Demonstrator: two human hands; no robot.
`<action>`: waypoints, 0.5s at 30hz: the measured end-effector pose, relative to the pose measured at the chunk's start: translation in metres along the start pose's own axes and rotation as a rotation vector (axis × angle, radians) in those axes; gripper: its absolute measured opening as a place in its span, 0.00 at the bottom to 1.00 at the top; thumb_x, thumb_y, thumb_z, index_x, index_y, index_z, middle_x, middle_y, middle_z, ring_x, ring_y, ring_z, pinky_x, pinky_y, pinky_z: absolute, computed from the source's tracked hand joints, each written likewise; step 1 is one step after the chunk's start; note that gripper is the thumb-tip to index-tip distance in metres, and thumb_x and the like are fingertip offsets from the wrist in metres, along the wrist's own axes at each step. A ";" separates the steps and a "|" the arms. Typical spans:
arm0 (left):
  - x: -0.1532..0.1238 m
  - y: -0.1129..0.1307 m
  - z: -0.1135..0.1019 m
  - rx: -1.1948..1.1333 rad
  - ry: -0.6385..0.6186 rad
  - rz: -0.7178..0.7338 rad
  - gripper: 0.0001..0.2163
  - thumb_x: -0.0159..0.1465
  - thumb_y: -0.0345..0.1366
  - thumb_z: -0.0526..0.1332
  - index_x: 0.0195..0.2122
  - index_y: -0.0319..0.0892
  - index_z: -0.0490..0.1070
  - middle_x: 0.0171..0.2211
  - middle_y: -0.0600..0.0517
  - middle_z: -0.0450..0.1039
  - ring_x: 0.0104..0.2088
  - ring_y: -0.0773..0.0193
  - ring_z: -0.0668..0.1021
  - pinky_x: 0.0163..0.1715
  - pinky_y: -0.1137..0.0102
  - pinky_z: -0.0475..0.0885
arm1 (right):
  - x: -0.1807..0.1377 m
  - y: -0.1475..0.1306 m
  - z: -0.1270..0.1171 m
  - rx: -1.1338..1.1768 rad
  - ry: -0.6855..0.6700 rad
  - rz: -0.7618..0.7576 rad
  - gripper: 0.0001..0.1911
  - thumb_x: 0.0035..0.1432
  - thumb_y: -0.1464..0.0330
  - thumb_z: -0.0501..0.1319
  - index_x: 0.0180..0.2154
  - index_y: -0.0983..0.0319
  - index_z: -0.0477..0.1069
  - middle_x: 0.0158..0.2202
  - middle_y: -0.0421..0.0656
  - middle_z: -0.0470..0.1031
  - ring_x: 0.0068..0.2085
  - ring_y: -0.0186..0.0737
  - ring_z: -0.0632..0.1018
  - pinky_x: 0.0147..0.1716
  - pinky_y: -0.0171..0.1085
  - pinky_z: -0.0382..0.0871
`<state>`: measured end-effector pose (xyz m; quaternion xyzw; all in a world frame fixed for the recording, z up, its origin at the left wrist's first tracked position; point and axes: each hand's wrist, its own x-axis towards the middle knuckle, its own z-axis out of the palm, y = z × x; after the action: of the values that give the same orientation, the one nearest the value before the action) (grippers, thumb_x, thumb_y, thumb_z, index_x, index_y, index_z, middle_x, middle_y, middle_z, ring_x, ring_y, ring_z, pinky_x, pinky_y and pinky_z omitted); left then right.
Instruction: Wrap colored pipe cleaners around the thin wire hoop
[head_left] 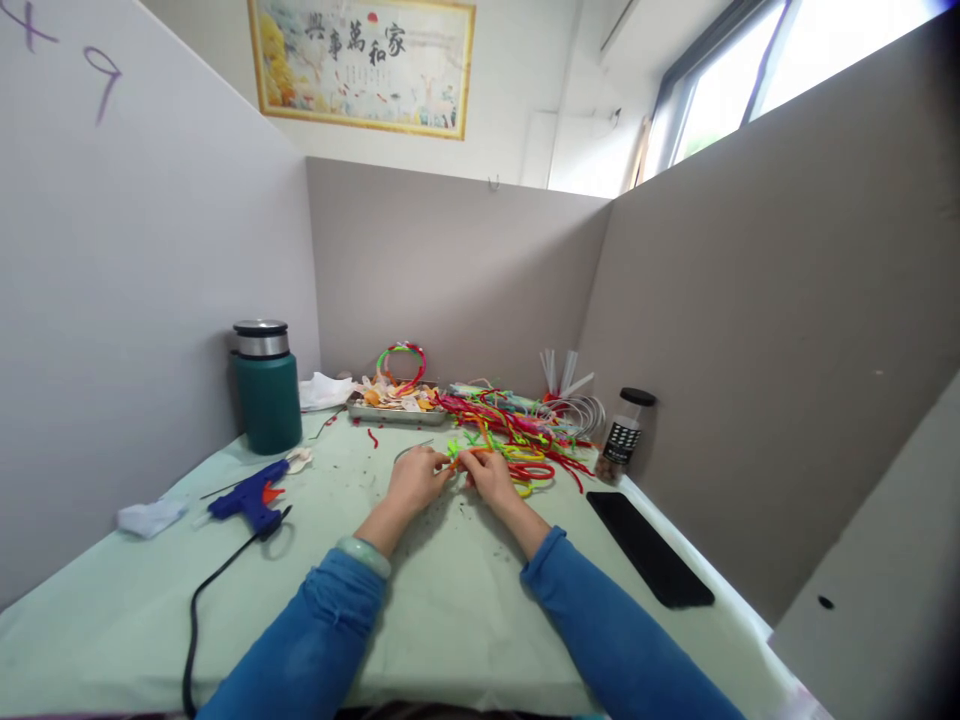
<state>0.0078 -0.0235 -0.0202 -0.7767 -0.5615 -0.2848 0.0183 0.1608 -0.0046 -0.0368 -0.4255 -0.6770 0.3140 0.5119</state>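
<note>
Both hands meet over the middle of the table. My left hand [417, 482] has its fingers pinched at the left end of an orange pipe cleaner [485, 434]. My right hand [491, 480] is closed on the same fuzzy stem, which bends up behind the fingers. Bright green fuzzy tips [453, 448] stick up between the hands. A thin grey curved band [409, 447] shows just behind my left hand; whether it is held cannot be made out. Beside my right hand lie looped red pipe cleaners [534, 470] and a yellow loop [523, 490].
A blue glue gun [251, 500] with a black cord lies left, near a green flask [268, 395]. At the back stand a metal tray [397, 415] of small pieces and a colourful pipe-cleaner pile [517, 420]. A jar [624, 440] and black slab [649, 550] are right.
</note>
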 end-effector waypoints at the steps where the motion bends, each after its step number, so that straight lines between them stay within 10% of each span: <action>1: 0.002 -0.001 0.001 -0.059 0.015 -0.004 0.12 0.58 0.42 0.56 0.34 0.45 0.77 0.33 0.50 0.75 0.36 0.63 0.73 0.34 0.73 0.62 | 0.000 0.000 0.001 -0.002 -0.001 0.007 0.17 0.54 0.59 0.55 0.20 0.62 0.71 0.12 0.36 0.63 0.16 0.33 0.66 0.18 0.32 0.57; 15: 0.012 -0.010 0.016 -0.474 -0.075 -0.028 0.09 0.55 0.37 0.58 0.28 0.39 0.77 0.29 0.49 0.74 0.29 0.65 0.72 0.30 0.73 0.64 | 0.001 0.000 0.000 -0.110 0.104 -0.005 0.18 0.55 0.60 0.54 0.19 0.63 0.69 0.12 0.37 0.63 0.17 0.33 0.67 0.21 0.32 0.58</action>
<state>0.0081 -0.0035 -0.0309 -0.7614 -0.4900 -0.3798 -0.1895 0.1606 -0.0041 -0.0362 -0.4672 -0.6667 0.2525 0.5230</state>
